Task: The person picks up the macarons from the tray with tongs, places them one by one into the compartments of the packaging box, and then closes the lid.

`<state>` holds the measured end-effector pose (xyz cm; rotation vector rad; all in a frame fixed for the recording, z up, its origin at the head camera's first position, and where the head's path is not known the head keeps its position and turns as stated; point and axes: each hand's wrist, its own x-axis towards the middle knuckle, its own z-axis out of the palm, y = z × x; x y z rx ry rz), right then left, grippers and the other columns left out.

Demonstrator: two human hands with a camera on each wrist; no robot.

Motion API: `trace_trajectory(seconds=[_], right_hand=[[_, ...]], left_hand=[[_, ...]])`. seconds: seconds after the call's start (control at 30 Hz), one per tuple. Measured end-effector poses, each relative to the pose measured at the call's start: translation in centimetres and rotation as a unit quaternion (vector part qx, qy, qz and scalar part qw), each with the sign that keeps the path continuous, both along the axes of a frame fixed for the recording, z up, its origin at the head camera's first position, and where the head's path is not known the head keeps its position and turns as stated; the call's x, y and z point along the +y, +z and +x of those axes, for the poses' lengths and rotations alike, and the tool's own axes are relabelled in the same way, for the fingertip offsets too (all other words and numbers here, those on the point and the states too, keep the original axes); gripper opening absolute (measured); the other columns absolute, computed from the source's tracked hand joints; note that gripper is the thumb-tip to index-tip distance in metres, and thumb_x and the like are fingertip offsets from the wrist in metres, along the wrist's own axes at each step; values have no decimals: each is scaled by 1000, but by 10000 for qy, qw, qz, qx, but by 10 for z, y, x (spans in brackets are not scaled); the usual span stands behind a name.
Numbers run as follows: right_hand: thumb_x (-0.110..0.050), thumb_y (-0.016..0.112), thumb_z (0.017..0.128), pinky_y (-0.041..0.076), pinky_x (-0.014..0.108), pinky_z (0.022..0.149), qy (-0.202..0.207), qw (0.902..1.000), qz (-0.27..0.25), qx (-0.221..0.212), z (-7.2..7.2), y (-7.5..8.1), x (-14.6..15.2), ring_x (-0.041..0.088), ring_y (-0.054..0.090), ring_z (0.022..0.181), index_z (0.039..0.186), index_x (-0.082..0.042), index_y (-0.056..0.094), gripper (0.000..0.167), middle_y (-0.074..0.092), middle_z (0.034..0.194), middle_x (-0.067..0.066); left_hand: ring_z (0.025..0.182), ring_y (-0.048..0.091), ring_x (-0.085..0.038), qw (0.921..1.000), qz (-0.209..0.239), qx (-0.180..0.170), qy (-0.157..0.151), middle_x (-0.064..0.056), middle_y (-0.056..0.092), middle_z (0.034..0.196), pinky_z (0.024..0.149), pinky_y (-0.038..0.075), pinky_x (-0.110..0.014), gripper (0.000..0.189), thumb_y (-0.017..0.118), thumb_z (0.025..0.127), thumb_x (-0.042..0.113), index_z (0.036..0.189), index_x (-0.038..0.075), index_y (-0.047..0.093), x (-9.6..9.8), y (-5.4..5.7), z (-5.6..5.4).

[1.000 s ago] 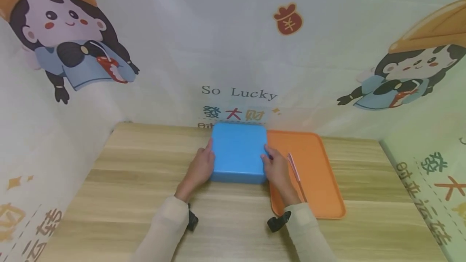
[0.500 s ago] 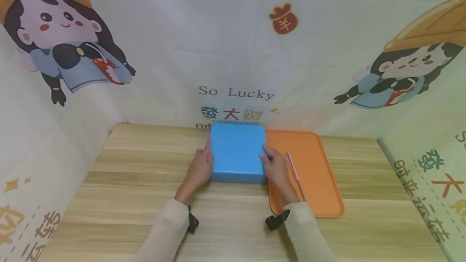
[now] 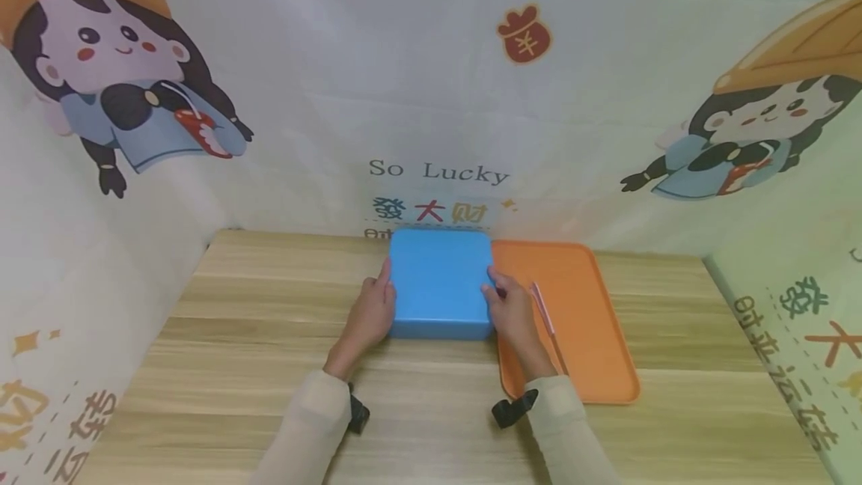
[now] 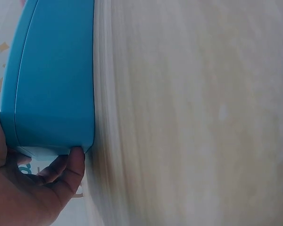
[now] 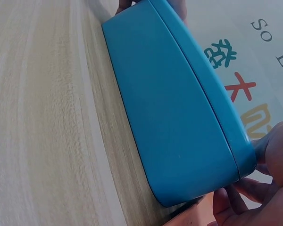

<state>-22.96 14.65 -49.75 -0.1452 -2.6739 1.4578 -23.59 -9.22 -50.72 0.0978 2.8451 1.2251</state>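
Note:
A blue lidded box (image 3: 441, 279) sits on the wooden table near the back wall. A thin seam runs round it below the top in both wrist views. My left hand (image 3: 373, 309) holds its left side, the thumb by the top edge and the fingers low on the side wall. On the opposite side my right hand (image 3: 512, 313) grips the box, thumb at the lid edge and fingers curled beneath the seam. The right wrist view shows the box's front wall (image 5: 155, 99) along the tabletop. What is inside the box is hidden.
An orange tray (image 3: 592, 335) lies right of the box, partly under my right forearm. On it rests a slim stick (image 3: 544, 309), pinkish white above and brown below. A printed cloth wall (image 3: 431, 96) stands behind the table (image 3: 256, 335), with more cloth at both sides.
The head view has shifted very slightly. Both hands stay on the blue box, and the box and tray show no clear movement.

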Motion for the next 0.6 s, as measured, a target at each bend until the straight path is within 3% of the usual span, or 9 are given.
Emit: trace_trajectory(seconds=[0.17, 0.6], right_hand=[[-12, 58, 100, 44, 51, 106, -42, 9999, -100, -10, 2, 1, 2, 37, 54, 128, 142, -3, 53, 43, 53, 143, 21], [-12, 57, 101, 45, 50, 105, 66, 9999, -82, 36, 5, 2, 4, 37, 53, 129, 143, -2, 51, 44, 51, 145, 20]], left_hand=[[82, 54, -30, 9999, 78, -81, -29, -29, 50, 125, 84, 51, -51, 54, 26, 109, 26, 159, 8, 18, 1, 1, 0], [79, 53, -28, 9999, 78, -52, -37, -28, 52, 121, 77, 51, -47, 54, 26, 109, 27, 159, 9, 19, 1, 2, 0]])
